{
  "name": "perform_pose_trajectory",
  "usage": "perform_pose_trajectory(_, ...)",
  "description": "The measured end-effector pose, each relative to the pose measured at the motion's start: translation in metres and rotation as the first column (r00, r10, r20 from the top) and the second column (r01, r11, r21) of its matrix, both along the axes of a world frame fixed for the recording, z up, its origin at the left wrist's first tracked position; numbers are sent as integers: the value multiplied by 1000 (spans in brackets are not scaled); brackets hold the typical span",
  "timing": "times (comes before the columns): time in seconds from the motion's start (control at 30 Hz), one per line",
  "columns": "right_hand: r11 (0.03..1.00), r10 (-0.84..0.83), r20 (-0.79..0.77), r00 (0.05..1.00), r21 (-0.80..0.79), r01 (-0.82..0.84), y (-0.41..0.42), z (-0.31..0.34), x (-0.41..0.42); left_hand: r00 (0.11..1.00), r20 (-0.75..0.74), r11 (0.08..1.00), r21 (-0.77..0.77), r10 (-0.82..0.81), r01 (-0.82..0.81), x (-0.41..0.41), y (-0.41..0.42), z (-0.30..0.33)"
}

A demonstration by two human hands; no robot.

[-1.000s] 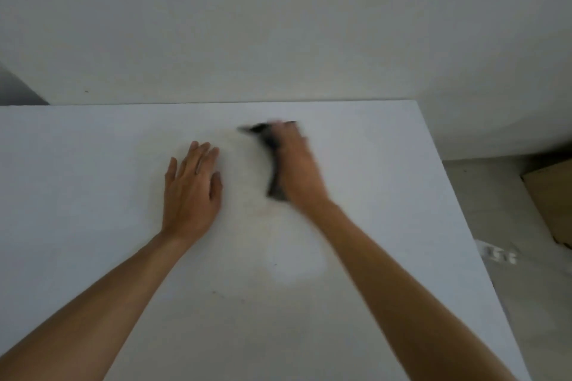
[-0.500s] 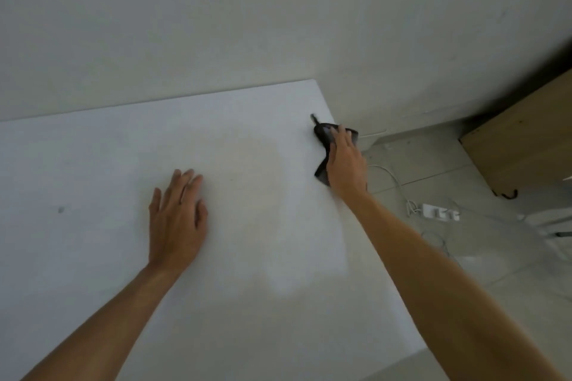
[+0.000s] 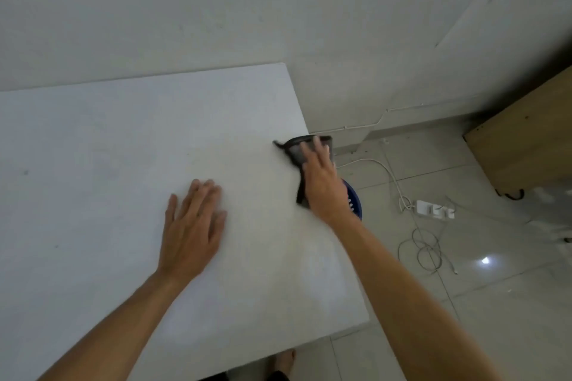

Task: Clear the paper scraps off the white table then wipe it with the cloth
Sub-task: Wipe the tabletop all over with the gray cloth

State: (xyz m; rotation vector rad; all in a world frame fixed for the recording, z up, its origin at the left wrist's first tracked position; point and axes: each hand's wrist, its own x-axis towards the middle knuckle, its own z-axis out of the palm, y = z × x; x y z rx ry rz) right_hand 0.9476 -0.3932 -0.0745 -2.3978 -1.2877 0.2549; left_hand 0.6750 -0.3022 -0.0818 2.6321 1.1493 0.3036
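Fingers (image 3: 315, 148) of the right hand (image 3: 322, 182) lie fairly straight and spread, pressed flat on the dark cloth (image 3: 297, 150) at the right edge of the white bench (image 3: 108, 148); whether the thumb curls under the fabric cannot be told. That cloth is bunched beneath the palm, with 1 thin corner sticking out to the left and its far end reaching past the bench edge. Well apart to the left, the left hand (image 3: 192, 229) rests palm down on the bench top, its fingers extended and slightly fanned, holding nothing. Both bare forearms reach in from the lower edge of the view. Just beyond the right hand, below the bench edge, a blue round object (image 3: 355, 201) shows partly on the tiled floor (image 3: 495, 303). Farther right on the floor lie a white power strip (image 3: 435, 209) and loops of thin cable (image 3: 424, 249), with a wooden cabinet (image 3: 532, 145) against the wall.
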Motion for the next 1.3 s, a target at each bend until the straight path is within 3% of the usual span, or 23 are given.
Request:
perform_pose_trajectory(0.07,992,-129,-148,981,-3,130,3,22,19,999,-30,1000,8,-19,19,6,-19,-6)
perform_pose_trajectory(0.13,987,-108,-128,986,101,121,1,41,9,998,-70,999,41,10,-7,10,-30,-10)
perform_pose_trajectory(0.23,943,298,-91,950,184,-278,-10,51,-27,995,-97,999,52,19,-14,12,-29,-11)
perform_pose_trajectory(0.27,882,465,-94,880,136,-451,-16,45,-39,995,-95,999,48,12,-8,11,-28,-12)
perform_pose_trajectory(0.33,723,690,83,719,-33,-690,-27,18,-54,997,-78,999,31,-5,7,11,-27,-12)
perform_pose_trajectory(0.37,725,687,153,710,-78,-685,-28,7,-50,997,-73,1000,31,0,3,11,-28,-11)
perform_pose_trajectory(0.47,893,448,226,865,-76,-443,-7,-11,-16,996,-82,997,68,44,-39,13,-32,-9)
perform_pose_trajectory(0.53,969,246,123,961,-10,-247,13,-5,11,996,-80,996,86,45,-38,13,-35,-10)
perform_pose_trajectory(0.6,996,53,-55,997,76,-48,31,12,26,998,-49,996,81,49,-45,11,-36,-11)
perform_pose_trajectory(0.67,985,12,-92,996,172,4,40,27,23,998,-9,996,64,58,-57,9,-37,-13)
perform_pose_trajectory(0.73,970,151,-76,986,205,-132,47,26,6,998,27,996,64,59,-60,8,-37,-12)
perform_pose_trajectory(0.8,960,264,16,964,87,-264,49,8,-21,996,59,995,67,73,-77,9,-36,-10)
perform_pose_trajectory(0.97,922,376,74,923,72,-381,20,-10,-89,967,137,975,15,216,-220,-12,-40,-7)
perform_pose_trajectory(1.2,698,704,70,707,115,-707,-87,-10,-195,953,6,953,19,303,-303,-130,-73,-2)
perform_pose_trajectory(1.3,600,800,-101,592,187,-778,-124,3,-231,958,-23,958,44,285,-284,-171,-100,3)
